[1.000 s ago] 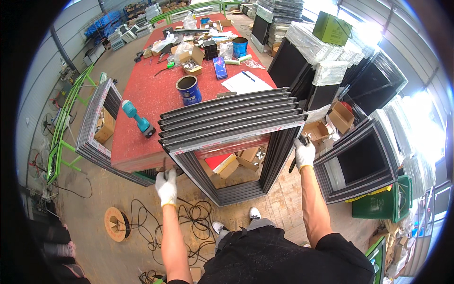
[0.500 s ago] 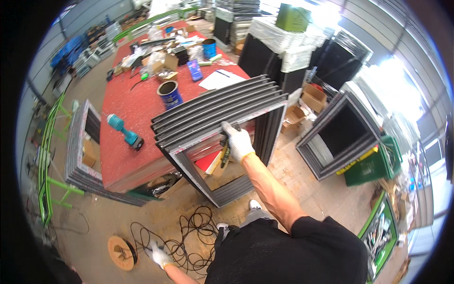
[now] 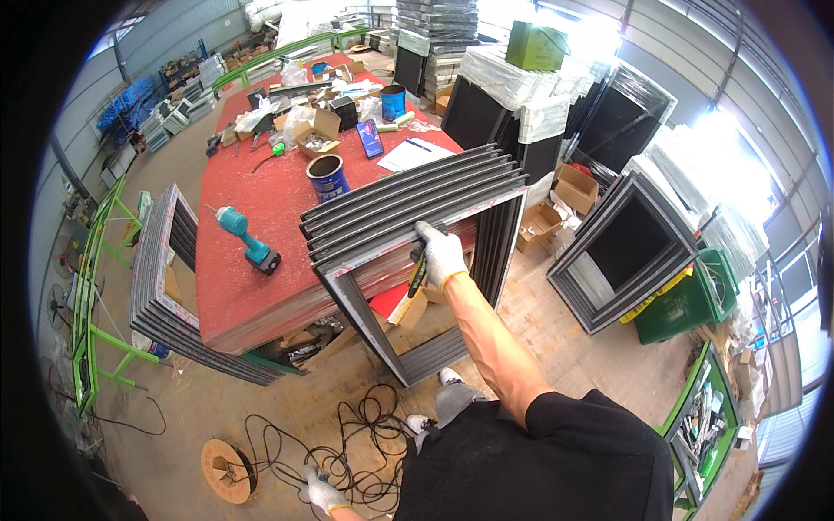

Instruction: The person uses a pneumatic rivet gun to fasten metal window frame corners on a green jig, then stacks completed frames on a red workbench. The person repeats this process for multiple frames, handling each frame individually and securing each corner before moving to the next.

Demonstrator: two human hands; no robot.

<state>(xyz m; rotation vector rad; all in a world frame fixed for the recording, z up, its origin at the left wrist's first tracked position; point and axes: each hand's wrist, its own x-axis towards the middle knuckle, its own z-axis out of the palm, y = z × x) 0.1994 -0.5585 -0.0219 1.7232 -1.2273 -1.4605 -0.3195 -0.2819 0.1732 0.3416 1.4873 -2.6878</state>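
Observation:
A stack of dark grey rectangular frames [image 3: 408, 208] stands upright against the near right end of the red table [image 3: 252, 300]. My right hand [image 3: 443, 254], in a white glove, is at the top bar of the nearest frame. Its fingers are closed round a black and yellow hand tool [image 3: 418, 276] that hangs down inside the frame opening. Low on the left, my gloved left hand [image 3: 323, 493] is beside a tangle of thin black cord [image 3: 369, 425]. Its fingers look curled, with a small dark bit showing at them. A wooden spool [image 3: 228, 471] lies on the floor nearby.
A teal cordless drill [image 3: 249, 240], a blue can [image 3: 327, 177], a phone [image 3: 369, 139] and paper [image 3: 408, 154] are on the table. More frames [image 3: 161, 269] lean at left, others [image 3: 569, 286] at right by a green bin [image 3: 686, 304]. Open cartons [image 3: 540, 224] sit behind.
My left hand has moved right and slightly down. The view has shifted a little. My right hand stays at the frame's top bar with the tool.

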